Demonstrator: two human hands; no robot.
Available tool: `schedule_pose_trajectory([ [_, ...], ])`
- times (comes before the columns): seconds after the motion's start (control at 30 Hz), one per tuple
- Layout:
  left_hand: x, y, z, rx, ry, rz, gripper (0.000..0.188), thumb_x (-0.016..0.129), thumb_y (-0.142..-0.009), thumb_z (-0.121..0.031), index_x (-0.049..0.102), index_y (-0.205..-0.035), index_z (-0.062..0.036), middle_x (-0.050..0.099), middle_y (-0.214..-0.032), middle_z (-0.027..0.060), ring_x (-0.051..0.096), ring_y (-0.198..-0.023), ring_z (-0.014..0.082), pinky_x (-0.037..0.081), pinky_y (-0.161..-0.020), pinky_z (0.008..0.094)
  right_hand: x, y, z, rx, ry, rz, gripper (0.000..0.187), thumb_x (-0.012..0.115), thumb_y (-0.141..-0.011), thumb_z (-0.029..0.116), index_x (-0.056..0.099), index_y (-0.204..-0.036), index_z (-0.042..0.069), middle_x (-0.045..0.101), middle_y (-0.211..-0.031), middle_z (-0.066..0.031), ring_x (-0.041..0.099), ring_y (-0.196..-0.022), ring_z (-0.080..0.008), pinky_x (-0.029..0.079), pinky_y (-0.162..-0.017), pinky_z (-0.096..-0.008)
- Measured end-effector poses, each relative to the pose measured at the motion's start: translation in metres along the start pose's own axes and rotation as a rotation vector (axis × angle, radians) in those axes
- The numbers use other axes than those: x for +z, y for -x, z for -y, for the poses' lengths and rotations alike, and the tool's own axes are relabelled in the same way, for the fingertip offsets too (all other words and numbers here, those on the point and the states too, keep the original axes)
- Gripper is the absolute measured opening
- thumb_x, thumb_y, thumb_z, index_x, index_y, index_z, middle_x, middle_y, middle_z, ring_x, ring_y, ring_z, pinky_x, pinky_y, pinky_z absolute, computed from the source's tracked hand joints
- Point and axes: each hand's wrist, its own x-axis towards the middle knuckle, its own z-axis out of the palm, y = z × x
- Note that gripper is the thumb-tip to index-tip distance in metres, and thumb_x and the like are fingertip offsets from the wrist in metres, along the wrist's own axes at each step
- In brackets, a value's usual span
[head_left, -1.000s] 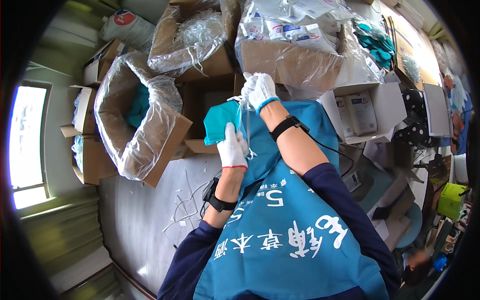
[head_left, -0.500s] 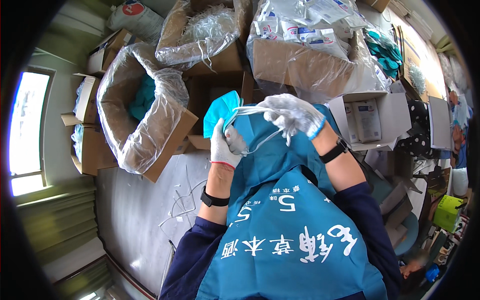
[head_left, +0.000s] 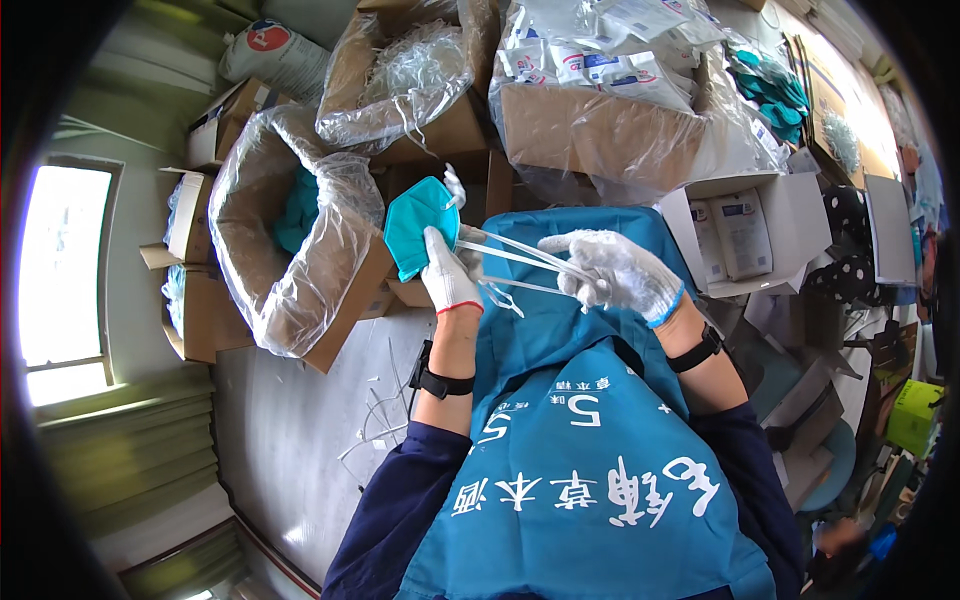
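A teal face mask (head_left: 413, 222) is pinched at its edge by my left hand (head_left: 449, 275), whose thumb lies on the mask's surface. White elastic straps (head_left: 520, 251) run taut from the mask to my right hand (head_left: 622, 276), which is closed on them. Both hands wear white knitted gloves, the left cuff red and the right cuff blue. One loose strap end dangles below the stretched ones. Behind the mask, the fingers of my left hand are partly hidden. A blue apron (head_left: 570, 440) covers my front and lap beneath the hands.
To the left stands a plastic-lined carton (head_left: 335, 335) with teal masks inside. Farther back are a carton of white strap material (head_left: 415, 60) and a large carton of white packets (head_left: 600, 130). A white box (head_left: 690, 235) holding packets is at the right. Strap scraps (head_left: 375, 420) lie on the floor.
The mask has tilted to show more of its face. My right hand has moved slightly down and right, and the straps between my hands are now drawn out straight.
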Motion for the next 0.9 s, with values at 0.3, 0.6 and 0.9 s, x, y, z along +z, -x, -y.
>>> schedule_pose_trajectory([
  [0.3, 0.006, 0.025, -0.027, -0.472, 0.192, 0.376, 0.038, 0.05, -0.104, -0.041, 0.057, -0.089, -0.0072, 0.027, -0.056, -0.0069, 0.027, -0.046, 0.0081, 0.025, -0.045, 0.0267, -0.03, -0.005, -0.037, -0.026, 0.124, -0.379, 0.038, 0.065, -0.093, 0.01, 0.058, -0.127, -0.006, 0.069, -0.09, -0.0108, 0.066, -0.072, -0.0136, 0.052, -0.06, -0.024],
  [0.6, 0.017, 0.06, -0.026, -0.417, -0.248, 0.562, 0.045, 0.053, -0.102, -0.048, 0.059, -0.086, -0.0058, 0.026, -0.05, -0.0097, 0.021, -0.041, 0.0056, 0.018, -0.043, 0.0246, -0.006, -0.031, 0.024, -0.629, 0.064, -0.405, 0.074, 0.073, -0.091, 0.018, 0.033, -0.15, -0.001, 0.049, -0.146, -0.0179, 0.063, -0.107, -0.0205, 0.052, -0.094, -0.0298],
  [0.9, 0.021, 0.068, -0.04, -0.121, -0.387, 0.563, 0.042, 0.057, -0.101, -0.046, 0.058, -0.087, -0.0067, 0.033, -0.053, -0.0073, 0.025, -0.043, 0.0055, 0.018, -0.044, 0.0245, -0.016, -0.05, -0.031, -0.283, -0.258, 0.258, 0.097, 0.05, -0.088, 0.077, 0.034, -0.15, 0.004, 0.054, -0.136, -0.0137, 0.061, -0.109, -0.0202, 0.052, -0.071, -0.026],
])
